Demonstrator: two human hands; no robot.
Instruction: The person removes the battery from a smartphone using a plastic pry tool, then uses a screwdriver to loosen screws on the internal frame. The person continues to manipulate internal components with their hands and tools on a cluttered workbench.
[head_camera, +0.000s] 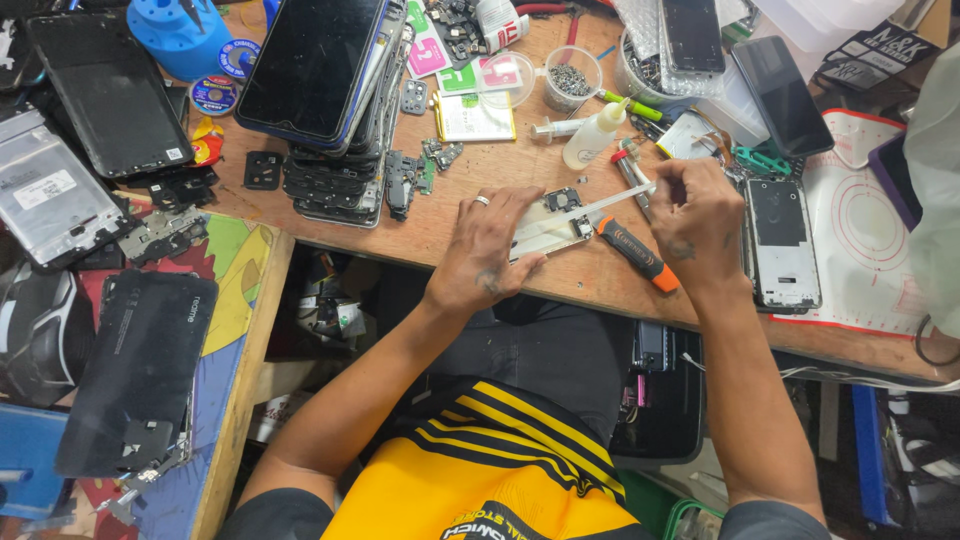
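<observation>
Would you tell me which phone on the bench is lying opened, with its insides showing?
The phone right of the right hand, on the white mat; the others show dark glass.

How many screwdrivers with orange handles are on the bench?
1. The screwdriver lies on the bench between the left hand and right hand. Clutter may hide others.
</observation>
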